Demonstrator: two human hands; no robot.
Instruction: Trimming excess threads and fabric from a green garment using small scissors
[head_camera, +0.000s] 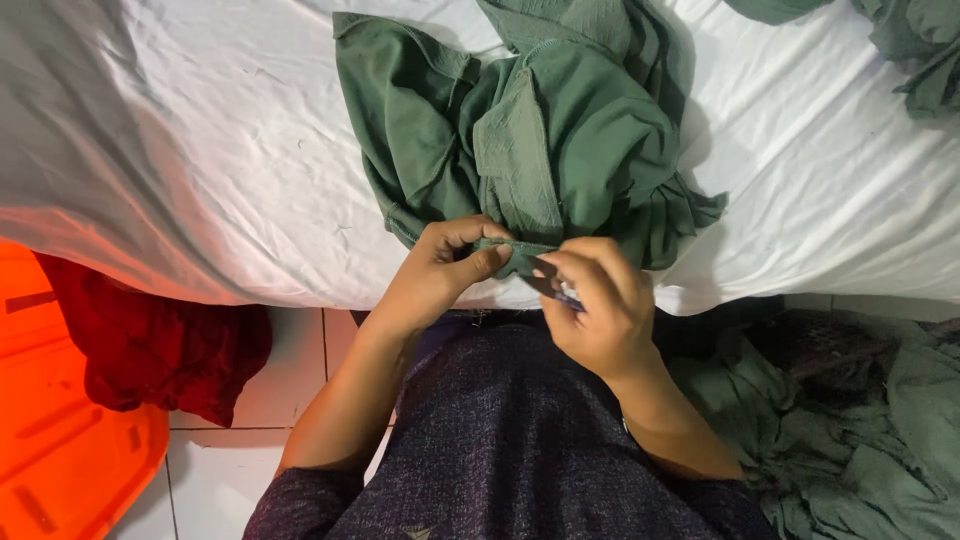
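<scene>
A crumpled green garment (560, 130) lies on a white sheet (200, 150) over a bed edge. My left hand (435, 275) pinches the garment's lower hem between thumb and fingers. My right hand (595, 305) is closed around a small dark tool (552, 288), held against the same hem just right of the left hand; the kind of tool is unclear. Both forearms reach up from my lap, which is covered in dark speckled fabric.
A red cloth (150, 345) hangs from an orange plastic bin (60, 440) at lower left on white floor tiles. A heap of green cloth (850, 430) lies on the floor at right. More green fabric (915, 50) sits at the sheet's top right.
</scene>
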